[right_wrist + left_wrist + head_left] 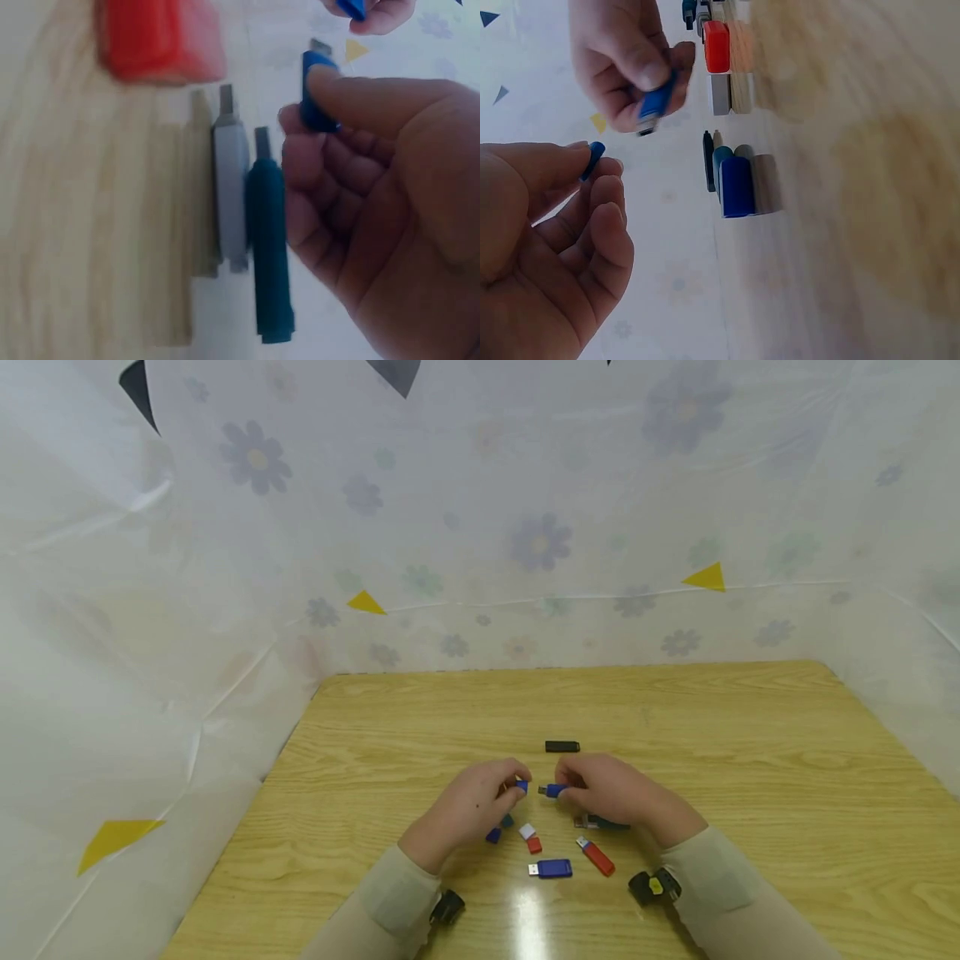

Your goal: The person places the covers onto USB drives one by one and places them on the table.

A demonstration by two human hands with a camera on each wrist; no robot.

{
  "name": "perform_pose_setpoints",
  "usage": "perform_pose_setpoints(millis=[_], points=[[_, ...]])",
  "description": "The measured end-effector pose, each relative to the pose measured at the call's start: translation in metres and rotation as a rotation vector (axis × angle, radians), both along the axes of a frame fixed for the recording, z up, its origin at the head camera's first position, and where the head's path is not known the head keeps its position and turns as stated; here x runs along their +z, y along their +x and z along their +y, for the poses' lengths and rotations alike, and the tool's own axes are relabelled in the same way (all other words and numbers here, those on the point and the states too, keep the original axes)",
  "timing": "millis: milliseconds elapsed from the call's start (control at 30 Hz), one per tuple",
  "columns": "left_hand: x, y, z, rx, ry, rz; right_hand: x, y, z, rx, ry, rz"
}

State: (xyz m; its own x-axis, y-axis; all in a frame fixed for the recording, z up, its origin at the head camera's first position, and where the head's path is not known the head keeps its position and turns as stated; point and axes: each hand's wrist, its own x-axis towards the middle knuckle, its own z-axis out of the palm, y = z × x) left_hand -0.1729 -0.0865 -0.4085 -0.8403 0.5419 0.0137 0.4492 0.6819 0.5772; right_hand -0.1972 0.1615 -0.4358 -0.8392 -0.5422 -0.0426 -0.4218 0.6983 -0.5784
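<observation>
Between its thumb and fingers my left hand [474, 804] pinches a small blue USB stick cap [593, 160]. Facing it across a small gap, my right hand [611, 787] pinches a blue USB stick [318, 94] whose bare metal plug [542, 790] points left at the cap. Both are held above the table. Under the right hand lie a teal USB stick [271, 247] and a grey one [231, 187]. Near the left hand rest a dark blue cap [492, 835] and a teal cap [507, 820].
On the wooden table [375, 735] a white cap [527, 832] and a red cap [534, 845] lie together. Closer to me are a red USB stick [597, 857] and another blue one [553, 868]. A black USB stick [562, 747] lies beyond the hands. Flowered sheeting [480, 527] surrounds the table.
</observation>
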Motion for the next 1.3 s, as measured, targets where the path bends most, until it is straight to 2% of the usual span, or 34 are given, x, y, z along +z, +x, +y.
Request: perform_pose_setpoints(millis=[233,433,700,1067,1300], points=[[0.0,0.0,0.001,0.025,0.046,0.01,0.011,0.006,-0.002,0.075,-0.189,-0.059],[0.0,0.0,0.001,0.029,0.082,-0.01,0.015,0.009,-0.004,0.086,-0.25,-0.116],[0.001,0.002,-0.002,0.041,0.158,-0.075,0.018,0.01,-0.006,0.095,-0.268,-0.126],[0.002,0.003,0.001,0.047,0.187,-0.077,0.018,0.009,-0.006,0.128,-0.294,-0.092],[0.0,0.005,0.003,0.054,0.231,-0.135,0.017,0.009,-0.007,0.145,-0.295,-0.056]])
